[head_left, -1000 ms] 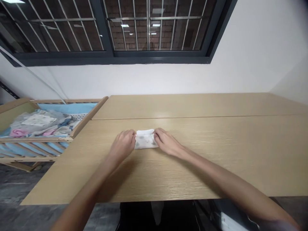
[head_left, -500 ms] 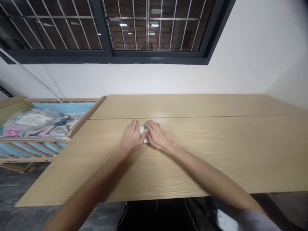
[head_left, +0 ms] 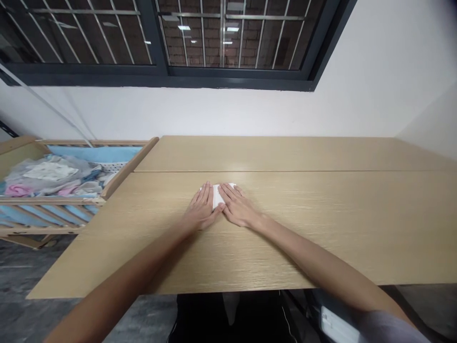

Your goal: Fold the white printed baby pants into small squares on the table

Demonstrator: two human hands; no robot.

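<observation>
A small white piece [head_left: 217,197], a folded wipe or thin cloth, lies flat on the light wooden table [head_left: 321,219]. My left hand [head_left: 203,206] rests palm down on its left side, fingers stretched out and close together. On the right side my right hand [head_left: 235,204] presses down the same way, its fingers laid flat and angled up to the left. The two thumbs nearly meet at the near edge of the white piece. Most of it is hidden under my hands; a white strip shows between them.
At the left stands a wooden crib [head_left: 130,167] with blue lining, heaped with clothes [head_left: 50,171] and plastic. A seam crosses the table toward the back. Behind it rise a white wall [head_left: 232,112] and a barred window [head_left: 228,78].
Both hands have slid slightly toward me over the table with the white piece. More of the white piece shows between and beyond the fingers.
</observation>
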